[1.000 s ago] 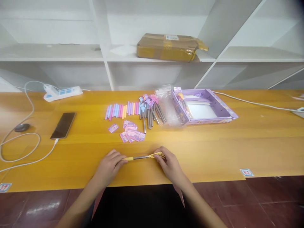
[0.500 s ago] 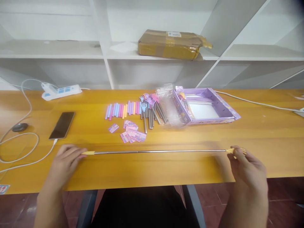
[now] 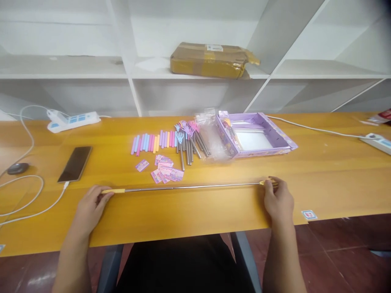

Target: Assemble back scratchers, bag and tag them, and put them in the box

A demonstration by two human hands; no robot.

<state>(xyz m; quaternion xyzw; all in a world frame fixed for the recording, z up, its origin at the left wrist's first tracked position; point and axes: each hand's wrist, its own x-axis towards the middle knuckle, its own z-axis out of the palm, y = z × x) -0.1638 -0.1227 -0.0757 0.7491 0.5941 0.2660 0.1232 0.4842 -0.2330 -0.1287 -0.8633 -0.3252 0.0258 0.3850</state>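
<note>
A thin telescopic rod (image 3: 189, 187) stretches lengthwise above the near part of the table. My left hand (image 3: 93, 205) pinches its yellow handle at the left end. At the right end, my right hand (image 3: 278, 197) has its fingers closed on the yellow hand-shaped head, which they partly cover. Beyond the rod lie several metal rods with coloured hand-shaped heads (image 3: 189, 142), a row of pastel tubes (image 3: 154, 142) and several small printed cards (image 3: 168, 171). A purple open box (image 3: 235, 151) stands to their right, with clear plastic bags (image 3: 214, 142) against its left side.
A phone (image 3: 75, 164) on a white cable, a black mouse (image 3: 18, 168) and a power strip (image 3: 75, 122) are on the left. Another power strip (image 3: 377, 142) sits at the far right. A taped cardboard parcel (image 3: 210, 61) rests on the shelf behind.
My right hand has moved left, towards my left hand, and the rod between them looks shorter. The camera view has shifted slightly to the right.
</note>
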